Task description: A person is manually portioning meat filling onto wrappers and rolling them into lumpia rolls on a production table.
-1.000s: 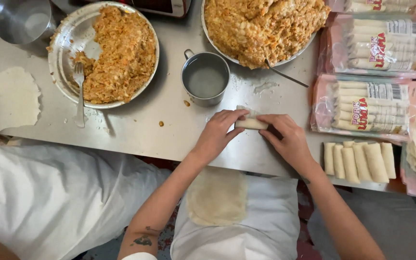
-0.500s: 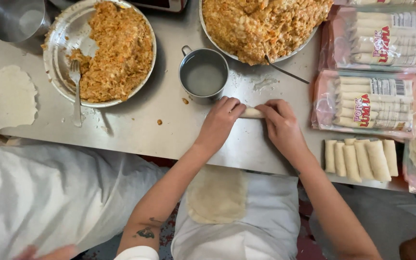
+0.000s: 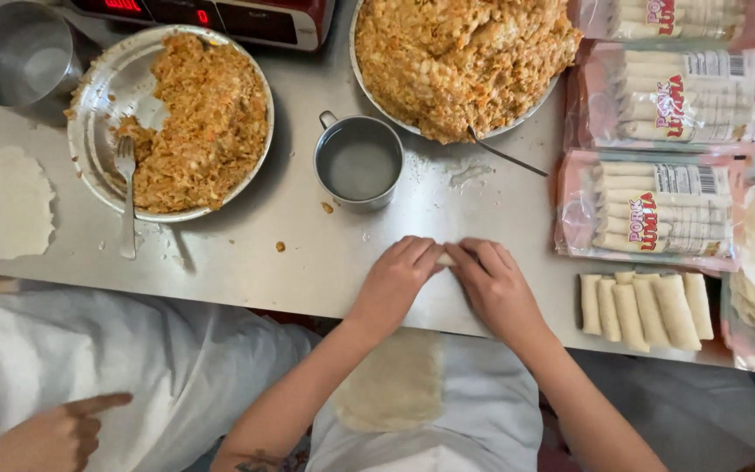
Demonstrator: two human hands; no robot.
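Left hand point(image 3: 395, 280) and right hand point(image 3: 493, 284) pinching one spring roll point(image 3: 445, 259) at frame centre; five finished rolls point(image 3: 645, 308) lower right.

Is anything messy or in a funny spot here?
Yes. A wrapper lies on the person's apron instead of the table, and filling crumbs are scattered near the cup.

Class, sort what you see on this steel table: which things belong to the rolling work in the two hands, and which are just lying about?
In the work:
left hand
right hand
roll pressed between them
cup of water
big plate of filling
finished rolls

Lying about:
sealed packs
fork on the smaller plate
empty metal cup
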